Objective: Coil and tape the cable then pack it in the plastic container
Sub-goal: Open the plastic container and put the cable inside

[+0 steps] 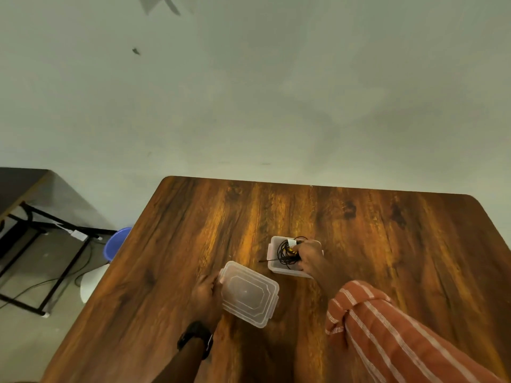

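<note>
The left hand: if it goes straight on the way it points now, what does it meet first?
The left hand already touches the lid at its near-left edge. Going straight on, it would likely just push the lid across the table; depth is unclear.

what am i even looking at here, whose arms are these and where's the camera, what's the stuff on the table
There is no machine here: a person is working with bare hands, and the single picture comes from a wide-angle camera worn on their head, looking forward and down. That is why the arms enter from the bottom edge and the wall looks bent.

On the wooden table stands a small clear plastic container, open. The right hand, with a striped sleeve behind it, is at the container with its grip on a coiled black cable that carries a pale strip of tape; one cable end pokes out over the container's left wall.

The left hand, with a dark watch at the wrist, holds the edge of the clear lid, which is off the container and nearer the person.
</note>
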Motion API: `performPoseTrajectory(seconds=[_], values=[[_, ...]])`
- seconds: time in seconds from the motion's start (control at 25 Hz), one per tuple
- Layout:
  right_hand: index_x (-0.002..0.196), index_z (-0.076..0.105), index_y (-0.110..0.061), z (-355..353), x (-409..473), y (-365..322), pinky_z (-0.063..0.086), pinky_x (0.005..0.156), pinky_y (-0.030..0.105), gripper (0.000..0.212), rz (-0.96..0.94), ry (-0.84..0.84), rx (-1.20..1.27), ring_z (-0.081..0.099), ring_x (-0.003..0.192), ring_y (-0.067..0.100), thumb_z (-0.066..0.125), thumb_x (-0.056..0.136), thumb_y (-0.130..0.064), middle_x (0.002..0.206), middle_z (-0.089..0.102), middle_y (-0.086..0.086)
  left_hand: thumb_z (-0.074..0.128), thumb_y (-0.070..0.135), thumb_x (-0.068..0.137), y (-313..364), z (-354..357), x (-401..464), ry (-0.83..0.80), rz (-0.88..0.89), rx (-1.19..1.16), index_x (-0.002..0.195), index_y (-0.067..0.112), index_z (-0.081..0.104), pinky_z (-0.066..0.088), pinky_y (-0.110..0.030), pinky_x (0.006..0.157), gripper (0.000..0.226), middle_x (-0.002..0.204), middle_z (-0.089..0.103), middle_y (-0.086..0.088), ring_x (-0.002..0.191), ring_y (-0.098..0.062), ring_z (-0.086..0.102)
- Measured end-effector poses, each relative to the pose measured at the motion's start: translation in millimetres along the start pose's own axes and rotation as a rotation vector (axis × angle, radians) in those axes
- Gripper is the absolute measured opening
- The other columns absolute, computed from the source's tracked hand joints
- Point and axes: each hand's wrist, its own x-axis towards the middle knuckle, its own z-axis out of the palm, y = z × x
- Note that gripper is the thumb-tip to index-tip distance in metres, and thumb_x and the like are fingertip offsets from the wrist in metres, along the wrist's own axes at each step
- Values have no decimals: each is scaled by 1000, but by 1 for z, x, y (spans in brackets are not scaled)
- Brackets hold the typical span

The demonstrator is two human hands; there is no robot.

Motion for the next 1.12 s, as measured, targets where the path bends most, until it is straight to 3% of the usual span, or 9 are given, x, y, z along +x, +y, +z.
performPoseTrajectory(seconds=[0.08, 0.2, 0.28, 0.44, 0.56, 0.68, 0.8, 0.96, 1.12], values=[[121, 60, -5, 8, 10, 16, 55, 91, 56, 30, 26, 23, -83, 60, 115, 38, 56, 92, 4, 126, 62, 21, 45, 24, 96, -5, -10, -9, 73, -11, -15, 108, 19, 64, 43, -21, 74, 23, 102, 58, 4, 88, -11, 55], [133, 47, -2, 10, 20, 18, 54, 93, 52, 36, 118, 45, -41, 52, 125, 37, 49, 97, 4, 133, 53, 19, 44, 26, 97, -12, -10, -10, 102, -57, -57, 107, 20, 63, 48, -34, 75, 22, 102, 61, -1, 88, -17, 59], [136, 44, -1, 7, 23, 15, 52, 96, 53, 40, 155, 38, -9, 51, 125, 37, 48, 97, 2, 133, 52, 20, 47, 21, 98, -6, -6, -5, 130, -104, -98, 105, 18, 63, 46, -33, 75, 18, 101, 61, -2, 87, -16, 58], [124, 51, -1, -7, 29, 4, 54, 90, 55, 37, 118, -14, -72, 58, 110, 37, 51, 87, -2, 108, 58, 18, 51, 24, 97, 23, 6, 13, 240, -233, -261, 97, 17, 67, 47, -35, 76, 18, 94, 65, 0, 84, -16, 60], [113, 54, 0, -16, 14, -12, 53, 91, 55, 27, 69, -8, -309, 60, 108, 39, 46, 89, -9, 112, 57, 18, 54, 27, 95, 37, 18, 32, 348, -400, -354, 103, 11, 69, 50, -36, 73, 23, 94, 68, -5, 85, -24, 64], [102, 58, -2, -18, -16, -28, 52, 79, 37, 13, -158, 84, -684, 58, 96, 28, 51, 92, -5, 105, 55, 15, 55, 23, 96, 46, 19, 46, 412, -481, -431, 105, 7, 68, 45, -28, 67, 23, 93, 67, -4, 79, -20, 61], [116, 58, 1, -20, -27, -29, 49, 67, 31, 30, -379, 224, -987, 63, 93, 25, 62, 86, 0, 108, 64, 16, 56, 20, 96, 51, 15, 51, 447, -509, -456, 110, 3, 67, 47, -27, 70, 25, 101, 70, -11, 83, -23, 63], [121, 62, -4, -21, -44, -15, 53, 85, 37, 32, -522, 178, -1399, 64, 110, 29, 59, 89, -11, 122, 66, 15, 58, 19, 94, 55, 11, 48, 548, -562, -483, 113, 2, 66, 48, -31, 78, 26, 110, 69, -17, 88, -25, 63], [116, 68, -15, 1, -48, 2, 55, 86, 36, 30, -769, 100, -1374, 66, 105, 25, 65, 86, -12, 115, 69, 7, 55, 20, 96, 52, 8, 42, 471, -526, -454, 116, 3, 65, 50, -33, 80, 28, 112, 69, -16, 92, -27, 64]])
